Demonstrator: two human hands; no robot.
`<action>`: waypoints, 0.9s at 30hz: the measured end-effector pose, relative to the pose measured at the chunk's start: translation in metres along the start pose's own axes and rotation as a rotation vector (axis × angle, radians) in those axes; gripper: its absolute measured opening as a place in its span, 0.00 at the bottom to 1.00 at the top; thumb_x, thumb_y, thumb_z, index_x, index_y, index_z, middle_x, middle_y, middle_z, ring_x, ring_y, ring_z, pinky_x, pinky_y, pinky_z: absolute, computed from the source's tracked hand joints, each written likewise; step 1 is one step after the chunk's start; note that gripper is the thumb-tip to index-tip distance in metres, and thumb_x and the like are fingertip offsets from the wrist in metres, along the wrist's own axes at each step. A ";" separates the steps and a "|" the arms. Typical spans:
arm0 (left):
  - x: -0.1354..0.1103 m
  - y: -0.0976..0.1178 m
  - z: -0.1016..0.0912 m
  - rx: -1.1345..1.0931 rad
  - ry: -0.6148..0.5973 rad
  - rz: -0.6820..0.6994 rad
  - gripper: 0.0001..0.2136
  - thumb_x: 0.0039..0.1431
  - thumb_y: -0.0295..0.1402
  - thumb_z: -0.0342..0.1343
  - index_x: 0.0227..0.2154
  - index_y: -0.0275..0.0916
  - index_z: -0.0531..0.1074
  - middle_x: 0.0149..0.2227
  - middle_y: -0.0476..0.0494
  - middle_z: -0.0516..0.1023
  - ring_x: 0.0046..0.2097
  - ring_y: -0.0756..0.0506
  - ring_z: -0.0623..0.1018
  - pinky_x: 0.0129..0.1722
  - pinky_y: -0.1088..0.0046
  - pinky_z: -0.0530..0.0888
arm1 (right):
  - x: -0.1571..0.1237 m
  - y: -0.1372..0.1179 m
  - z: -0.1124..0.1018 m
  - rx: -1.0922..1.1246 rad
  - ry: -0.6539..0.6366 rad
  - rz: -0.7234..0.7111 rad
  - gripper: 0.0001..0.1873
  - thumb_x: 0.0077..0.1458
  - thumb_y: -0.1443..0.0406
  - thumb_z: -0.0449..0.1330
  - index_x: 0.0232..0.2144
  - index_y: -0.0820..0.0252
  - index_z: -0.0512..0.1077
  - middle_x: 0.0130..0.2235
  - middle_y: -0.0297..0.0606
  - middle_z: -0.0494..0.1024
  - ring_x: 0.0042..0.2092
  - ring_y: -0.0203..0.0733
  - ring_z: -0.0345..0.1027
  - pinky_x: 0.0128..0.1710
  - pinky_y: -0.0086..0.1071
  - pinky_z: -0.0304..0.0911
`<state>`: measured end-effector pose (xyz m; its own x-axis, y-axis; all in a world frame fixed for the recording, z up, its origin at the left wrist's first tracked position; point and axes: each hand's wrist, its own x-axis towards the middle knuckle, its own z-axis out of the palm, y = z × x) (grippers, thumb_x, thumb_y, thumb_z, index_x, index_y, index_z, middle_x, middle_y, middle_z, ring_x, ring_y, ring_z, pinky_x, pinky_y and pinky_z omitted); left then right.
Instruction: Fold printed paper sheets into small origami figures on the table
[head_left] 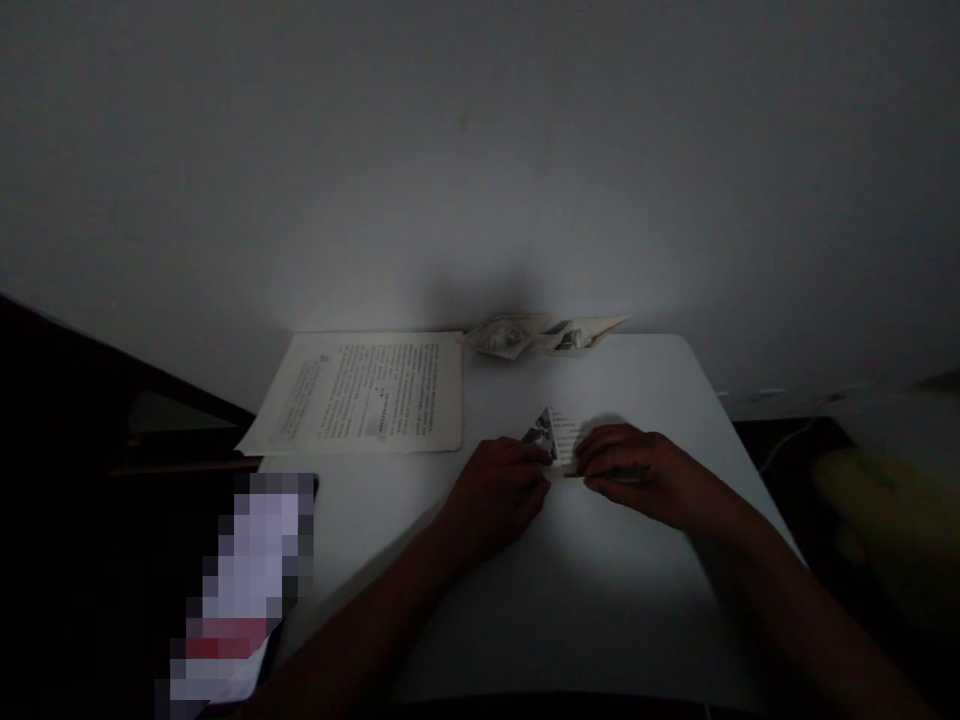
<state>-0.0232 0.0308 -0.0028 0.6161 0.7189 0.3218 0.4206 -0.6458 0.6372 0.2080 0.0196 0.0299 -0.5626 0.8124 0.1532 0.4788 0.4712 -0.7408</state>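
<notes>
Between my two hands is a small piece of printed paper folded to a triangular peak, with a dark picture on its left side and lines of text on its right. My left hand pinches its lower left edge. At the lower right, my right hand grips it, with the fingers curled over the paper and the thumb below. The fingers of both hands hide the bottom corners. Farther back on the table stand two folded paper boats, one on the left and one on the right.
A stack of printed sheets lies at the back left of the white table. A blurred-out lit screen is at the left edge. The wall rises right behind the table. A yellowish object is on the right.
</notes>
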 end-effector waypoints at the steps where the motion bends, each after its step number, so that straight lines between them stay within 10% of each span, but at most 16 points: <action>1: 0.001 0.000 0.001 -0.010 0.006 -0.018 0.05 0.57 0.27 0.55 0.31 0.39 0.76 0.42 0.46 0.79 0.44 0.44 0.75 0.46 0.62 0.68 | 0.000 0.000 0.000 -0.001 -0.008 0.002 0.06 0.56 0.66 0.58 0.35 0.56 0.75 0.38 0.40 0.78 0.44 0.41 0.71 0.44 0.38 0.66; 27: 0.001 0.009 -0.007 -0.134 0.033 -0.100 0.12 0.46 0.32 0.65 0.35 0.39 0.74 0.44 0.45 0.79 0.47 0.44 0.75 0.48 0.64 0.68 | 0.002 0.001 0.001 0.000 -0.061 -0.042 0.04 0.52 0.70 0.60 0.31 0.57 0.74 0.35 0.37 0.77 0.43 0.40 0.69 0.46 0.38 0.62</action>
<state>-0.0240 0.0276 0.0078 0.5524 0.7873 0.2739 0.3846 -0.5323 0.7542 0.2069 0.0210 0.0287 -0.6226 0.7692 0.1439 0.4536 0.5046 -0.7346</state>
